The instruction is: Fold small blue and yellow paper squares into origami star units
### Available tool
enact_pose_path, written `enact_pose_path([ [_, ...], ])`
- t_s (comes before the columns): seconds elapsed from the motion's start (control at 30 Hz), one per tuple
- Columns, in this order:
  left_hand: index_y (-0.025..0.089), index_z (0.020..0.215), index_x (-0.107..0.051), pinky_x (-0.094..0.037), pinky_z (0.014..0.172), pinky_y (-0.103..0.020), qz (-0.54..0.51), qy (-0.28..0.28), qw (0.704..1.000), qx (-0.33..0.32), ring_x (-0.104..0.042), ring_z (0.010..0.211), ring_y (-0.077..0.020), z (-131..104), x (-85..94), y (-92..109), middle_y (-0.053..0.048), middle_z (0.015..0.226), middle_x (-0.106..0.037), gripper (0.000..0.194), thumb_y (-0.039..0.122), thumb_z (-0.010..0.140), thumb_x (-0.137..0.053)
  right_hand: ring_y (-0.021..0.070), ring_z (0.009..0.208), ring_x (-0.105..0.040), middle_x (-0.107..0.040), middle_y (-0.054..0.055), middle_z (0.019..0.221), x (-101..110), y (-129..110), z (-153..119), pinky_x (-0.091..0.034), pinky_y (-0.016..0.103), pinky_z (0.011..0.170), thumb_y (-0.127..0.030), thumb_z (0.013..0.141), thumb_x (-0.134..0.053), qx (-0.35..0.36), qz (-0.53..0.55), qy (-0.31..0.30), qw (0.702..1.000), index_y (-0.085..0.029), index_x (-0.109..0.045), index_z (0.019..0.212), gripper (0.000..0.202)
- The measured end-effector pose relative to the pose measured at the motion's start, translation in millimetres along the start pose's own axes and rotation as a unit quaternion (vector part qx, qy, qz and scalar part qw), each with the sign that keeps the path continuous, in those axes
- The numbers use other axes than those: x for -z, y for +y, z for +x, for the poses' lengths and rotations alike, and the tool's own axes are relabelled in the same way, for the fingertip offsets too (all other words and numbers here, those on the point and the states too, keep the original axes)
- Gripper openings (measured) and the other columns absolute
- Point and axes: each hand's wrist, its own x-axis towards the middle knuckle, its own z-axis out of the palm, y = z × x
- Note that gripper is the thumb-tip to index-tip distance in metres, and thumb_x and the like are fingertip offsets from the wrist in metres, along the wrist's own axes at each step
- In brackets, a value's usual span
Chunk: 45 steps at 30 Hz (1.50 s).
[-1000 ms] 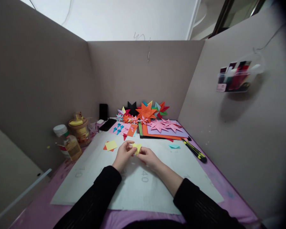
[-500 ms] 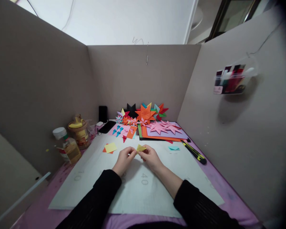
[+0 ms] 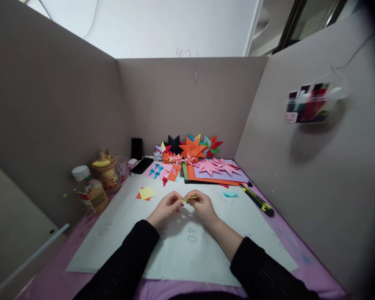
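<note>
A small folded yellow paper is pinched between both hands above the white sheet. My left hand grips its left end with thumb and fingers. My right hand pinches the paper from the other side, fingers closed. The paper appears thin, seen nearly edge-on. To the left lie square yellow paper and orange paper beneath it. A folded light-blue paper rests to the right of my hands.
Paper stars stand at the back, near coloured sheets. A yellow-black cutter lies right. Left are a glue bottle, a tub and a black phone. Grey walls enclose the table.
The yellow paper has turned from showing a broad face to a narrow edge. Both hands keep hold of it, with slightly changed finger positions. The camera view has shifted a little.
</note>
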Motion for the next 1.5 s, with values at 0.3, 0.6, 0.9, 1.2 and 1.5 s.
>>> enact_pose_path([
  [0.3, 0.015, 0.077, -0.053, -0.041, 0.056, -0.021, 0.023, 0.007, 0.999, -0.027, -0.049, 0.064, -0.0108, 0, -2.1, 3, -0.001, 0.073, -0.053, 0.021, 0.034, 0.074, -0.06, 0.0137, 0.062, -0.054, -0.058, -0.001, 0.064, -1, 2, -1, -0.043, 0.026, 0.062, -0.018, 0.069, -0.056, -0.013, 0.027, 0.008, 1.0, -0.019, -0.058, 0.069, 0.003],
  [0.6, 0.014, 0.071, -0.053, -0.042, 0.056, -0.021, -0.035, 0.036, 0.999, 0.012, -0.051, 0.059, -0.0096, 2, -1.4, -1, -0.001, 0.068, -0.056, 0.024, 0.031, 0.066, -0.068, 0.0135, 0.061, -0.053, -0.057, -0.001, 0.062, -4, -5, -3, -0.043, 0.026, 0.061, -0.021, 0.07, -0.057, -0.017, 0.032, 0.002, 0.999, -0.019, -0.058, 0.069, 0.003],
  [0.9, 0.015, 0.074, -0.053, -0.043, 0.059, -0.019, -0.217, 0.052, 0.971, 0.087, -0.057, 0.063, -0.009, 1, -0.6, 0, 0.001, 0.068, -0.059, 0.023, 0.02, 0.06, -0.071, 0.0151, 0.067, -0.054, -0.057, 0.001, 0.069, -8, -7, -6, -0.044, 0.027, 0.065, -0.026, 0.07, -0.059, -0.014, 0.001, -0.018, 1.0, -0.019, -0.057, 0.071, 0.007],
  [1.2, 0.015, 0.075, -0.054, -0.041, 0.056, -0.019, -0.224, 0.055, 0.968, 0.095, -0.053, 0.056, -0.0073, 2, -1.2, -3, 0.002, 0.064, -0.056, 0.02, 0.018, 0.062, -0.068, 0.0163, 0.079, -0.057, -0.056, 0.004, 0.093, -15, -7, -9, -0.047, 0.028, 0.068, -0.023, 0.071, -0.06, 0.008, 0.01, 0.01, 1.0, -0.024, -0.042, 0.111, 0.044],
  [1.5, 0.015, 0.076, -0.056, -0.042, 0.06, -0.019, -0.185, 0.071, 0.977, 0.076, -0.058, 0.067, -0.0103, 2, -2.0, -2, -0.002, 0.072, -0.062, 0.02, 0.023, 0.064, -0.07, 0.0184, 0.086, -0.054, -0.056, 0.005, 0.086, -11, -14, -6, -0.044, 0.029, 0.073, -0.022, 0.075, -0.055, 0.066, -0.071, 0.019, 0.995, -0.021, -0.061, 0.074, 0.006],
])
